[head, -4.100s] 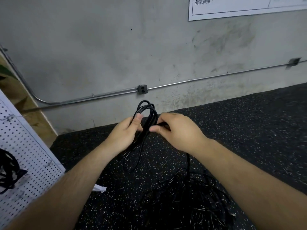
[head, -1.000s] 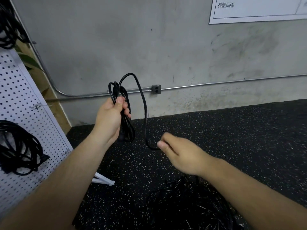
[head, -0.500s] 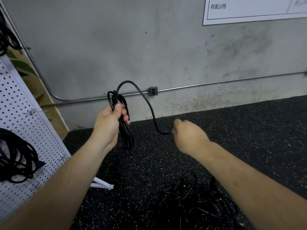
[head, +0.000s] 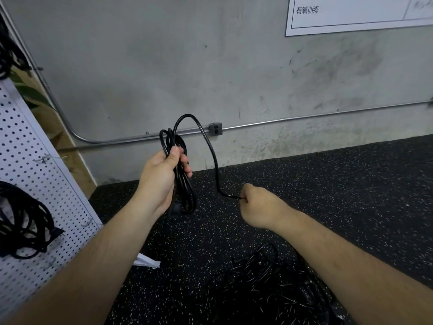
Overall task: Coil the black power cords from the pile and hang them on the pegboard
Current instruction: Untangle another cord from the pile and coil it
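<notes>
Gripping the coiled cord upright above the floor, the left hand curls round its loops while the right hand, fisted, pinches its loose tail, with the pile below and the pegboard at left.

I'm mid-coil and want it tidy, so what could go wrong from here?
The left hand holds the coil near its top only, so the lower loops could splay. The strand arcing to the right hand could twist as the next loop forms. Past that hand it may snag in the pile below.
</notes>
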`<action>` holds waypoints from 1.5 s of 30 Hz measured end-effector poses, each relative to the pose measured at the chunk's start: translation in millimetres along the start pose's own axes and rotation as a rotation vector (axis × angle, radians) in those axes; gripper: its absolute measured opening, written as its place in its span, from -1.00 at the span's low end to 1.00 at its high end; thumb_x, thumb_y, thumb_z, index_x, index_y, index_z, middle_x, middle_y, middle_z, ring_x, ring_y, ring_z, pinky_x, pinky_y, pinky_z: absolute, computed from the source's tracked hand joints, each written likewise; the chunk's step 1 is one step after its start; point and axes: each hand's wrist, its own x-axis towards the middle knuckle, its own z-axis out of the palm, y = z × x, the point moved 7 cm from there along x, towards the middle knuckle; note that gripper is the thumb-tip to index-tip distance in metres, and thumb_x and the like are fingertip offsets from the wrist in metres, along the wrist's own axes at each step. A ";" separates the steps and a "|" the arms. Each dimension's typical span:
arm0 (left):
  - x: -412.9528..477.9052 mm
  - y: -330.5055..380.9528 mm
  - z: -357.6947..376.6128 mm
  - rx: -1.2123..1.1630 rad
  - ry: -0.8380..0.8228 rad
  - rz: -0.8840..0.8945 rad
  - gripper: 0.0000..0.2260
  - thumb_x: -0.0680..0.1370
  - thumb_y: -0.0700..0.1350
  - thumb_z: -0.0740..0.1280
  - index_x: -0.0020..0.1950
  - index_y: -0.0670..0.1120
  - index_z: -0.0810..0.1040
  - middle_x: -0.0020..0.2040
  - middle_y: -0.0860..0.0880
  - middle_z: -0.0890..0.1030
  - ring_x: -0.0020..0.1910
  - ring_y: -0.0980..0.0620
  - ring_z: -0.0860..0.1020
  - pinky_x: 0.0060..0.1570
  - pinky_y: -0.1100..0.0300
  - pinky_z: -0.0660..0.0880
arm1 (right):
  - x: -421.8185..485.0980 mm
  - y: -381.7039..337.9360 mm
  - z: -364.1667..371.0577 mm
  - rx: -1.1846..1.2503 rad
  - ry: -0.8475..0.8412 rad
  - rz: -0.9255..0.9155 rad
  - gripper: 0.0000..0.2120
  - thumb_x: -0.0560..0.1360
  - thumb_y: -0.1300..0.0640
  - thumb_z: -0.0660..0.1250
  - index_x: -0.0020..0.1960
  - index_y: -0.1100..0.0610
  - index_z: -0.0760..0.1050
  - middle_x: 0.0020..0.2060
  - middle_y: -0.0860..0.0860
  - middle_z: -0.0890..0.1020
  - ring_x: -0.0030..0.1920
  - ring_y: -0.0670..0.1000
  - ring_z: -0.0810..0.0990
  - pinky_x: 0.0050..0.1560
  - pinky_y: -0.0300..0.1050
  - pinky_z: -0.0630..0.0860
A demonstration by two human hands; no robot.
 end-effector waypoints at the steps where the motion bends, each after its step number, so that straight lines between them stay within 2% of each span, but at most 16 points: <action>1: -0.3 -1.0 0.9 -0.025 -0.011 -0.013 -0.83 0.71 -0.12 0.20 0.05 -0.15 0.53 -0.29 0.05 0.54 -0.36 0.11 0.51 -0.27 0.21 0.55 | 0.6 8.1 0.9 -0.006 -0.017 0.058 -0.89 0.60 0.21 0.13 0.09 0.16 0.39 -0.13 0.03 0.56 -0.17 0.01 0.56 -0.35 -0.10 0.39; 4: -3.4 -4.1 8.6 -0.140 -0.075 -0.056 -0.84 0.71 -0.13 0.19 0.02 -0.15 0.51 -0.30 0.04 0.52 -0.36 0.10 0.48 -0.30 0.22 0.54 | -2.4 20.1 9.4 -0.050 -0.106 0.156 -0.81 0.60 0.25 0.13 0.20 0.19 0.35 -0.13 0.00 0.51 -0.14 0.00 0.56 -0.33 -0.13 0.39; 6: -5.8 -4.4 14.3 -0.203 -0.110 -0.066 -0.83 0.72 -0.14 0.17 0.00 -0.14 0.49 -0.30 0.04 0.51 -0.35 0.09 0.49 -0.28 0.21 0.56 | -5.0 17.4 18.1 -0.069 -0.162 0.142 -0.75 0.60 0.28 0.13 0.27 0.21 0.33 -0.16 -0.02 0.49 -0.20 -0.06 0.54 -0.36 -0.16 0.38; 11: -12.6 -6.7 27.5 -0.204 -0.152 -0.038 -0.79 0.72 -0.14 0.13 0.00 -0.16 0.50 -0.26 -0.01 0.56 -0.10 -0.09 0.71 -0.07 0.10 0.67 | -10.6 -14.2 33.3 -0.139 -0.225 -0.045 -0.75 0.57 0.28 0.14 0.23 0.15 0.39 -0.12 -0.02 0.51 -0.11 0.07 0.53 -0.34 -0.14 0.35; 14: -10.0 -6.5 28.0 -0.140 -0.139 -0.005 -0.79 0.73 -0.14 0.12 0.02 -0.17 0.49 -0.24 -0.03 0.58 0.07 -0.20 0.70 0.02 0.05 0.67 | -19.8 -33.3 30.1 -0.172 -0.209 -0.177 -0.85 0.59 0.23 0.15 0.13 0.14 0.42 -0.20 -0.04 0.45 -0.15 0.06 0.49 -0.40 -0.16 0.28; 17: -5.5 -5.4 24.1 -0.072 -0.114 0.011 -0.80 0.73 -0.14 0.12 0.04 -0.16 0.49 -0.25 -0.02 0.62 0.08 -0.18 0.70 -0.04 0.08 0.67 | -29.2 -43.1 23.3 -0.195 -0.194 -0.312 -0.86 0.60 0.19 0.19 0.13 0.15 0.47 -0.15 0.00 0.51 -0.13 0.07 0.49 -0.32 -0.13 0.36; 20: -8.2 -4.1 26.5 0.014 -0.153 0.025 -0.82 0.73 -0.15 0.12 0.06 -0.15 0.49 -0.21 -0.02 0.69 0.06 -0.12 0.71 -0.15 0.11 0.67 | -35.9 -48.8 19.5 -0.245 -0.161 -0.423 -0.79 0.62 0.17 0.22 0.21 0.10 0.53 0.03 0.02 0.58 0.01 0.09 0.57 -0.04 -0.02 0.56; 22: -11.4 -3.5 31.8 0.098 -0.206 0.048 -0.83 0.73 -0.14 0.12 0.08 -0.14 0.48 -0.12 -0.06 0.73 0.08 -0.08 0.70 -0.15 0.09 0.67 | -40.1 -52.1 14.8 -0.268 -0.135 -0.468 -0.72 0.64 0.13 0.23 0.32 -0.01 0.54 0.12 0.00 0.57 0.09 0.09 0.59 0.08 0.03 0.57; 25: -13.9 -2.0 36.1 0.200 -0.266 0.079 -0.83 0.73 -0.14 0.12 0.11 -0.15 0.48 0.01 -0.11 0.74 0.13 -0.03 0.69 -0.05 0.05 0.66 | -43.8 -55.8 2.2 -0.262 -0.077 -0.497 -0.76 0.68 0.03 0.21 0.30 -0.07 0.55 0.11 -0.02 0.59 0.08 0.07 0.60 0.07 0.01 0.57; 29: -15.5 -4.0 37.4 0.285 -0.303 0.094 -0.85 0.73 -0.14 0.13 0.12 -0.12 0.48 0.06 -0.08 0.73 0.17 0.02 0.66 0.07 0.03 0.64 | -43.2 -55.0 -12.0 -0.257 0.000 -0.445 -0.73 0.66 -0.11 0.22 0.12 0.06 0.55 0.02 0.02 0.64 0.01 0.09 0.62 0.02 0.04 0.57; 31: -16.1 -7.8 39.3 0.323 -0.316 0.105 -0.86 0.72 -0.14 0.14 0.11 -0.10 0.49 0.02 -0.05 0.74 0.14 0.05 0.66 0.08 0.06 0.63 | -44.8 -56.2 -15.1 -0.256 0.018 -0.449 -0.71 0.66 -0.13 0.22 0.08 0.08 0.53 -0.01 0.03 0.63 -0.01 0.09 0.61 -0.01 0.02 0.56; 36: -21.2 -10.7 48.9 0.465 -0.364 0.167 -0.88 0.72 -0.13 0.16 0.08 -0.08 0.48 -0.08 -0.02 0.73 -0.17 0.03 0.64 -0.03 0.17 0.57 | -48.1 -60.9 -23.9 -0.279 0.069 -0.479 -0.69 0.65 -0.18 0.21 0.04 0.05 0.53 -0.05 0.01 0.63 -0.03 0.08 0.61 -0.02 0.01 0.55; 38: -23.1 -14.1 50.9 0.433 -0.392 0.122 -0.88 0.71 -0.12 0.17 0.09 -0.10 0.48 -0.09 -0.03 0.73 -0.13 0.02 0.68 -0.01 0.17 0.56 | -47.5 -61.5 -29.5 -0.277 0.119 -0.480 -0.64 0.63 -0.23 0.21 0.07 0.05 0.53 -0.03 -0.01 0.63 -0.02 0.06 0.61 -0.05 -0.04 0.52; 41: -26.6 -22.9 51.7 0.461 -0.448 0.072 -0.84 0.65 -0.02 0.24 0.11 -0.05 0.54 -0.09 0.01 0.73 -0.07 0.02 0.68 0.09 0.05 0.57 | -45.3 -57.7 -44.3 -0.229 0.240 -0.432 -0.54 0.54 -0.33 0.27 0.13 0.05 0.53 -0.03 -0.02 0.63 -0.04 0.05 0.62 -0.11 -0.09 0.46; 43: -33.6 -31.8 57.9 0.470 -0.548 0.035 -0.77 0.60 0.03 0.24 0.16 -0.05 0.54 -0.21 -0.02 0.68 -0.17 -0.02 0.67 -0.02 0.06 0.55 | -40.6 -49.7 -55.4 -0.184 0.316 -0.379 -0.53 0.49 -0.34 0.34 0.07 0.06 0.54 -0.05 -0.02 0.65 -0.07 0.05 0.63 -0.11 -0.08 0.52; 45: -41.7 -39.3 65.7 0.390 -0.638 -0.036 -0.80 0.67 -0.06 0.19 0.21 -0.09 0.52 -0.32 -0.02 0.57 -0.33 0.00 0.55 -0.18 0.10 0.51 | -35.7 -41.2 -62.6 -0.099 0.341 -0.344 -0.58 0.44 -0.33 0.40 -0.02 0.02 0.55 -0.12 -0.05 0.65 -0.12 0.01 0.63 -0.08 -0.07 0.56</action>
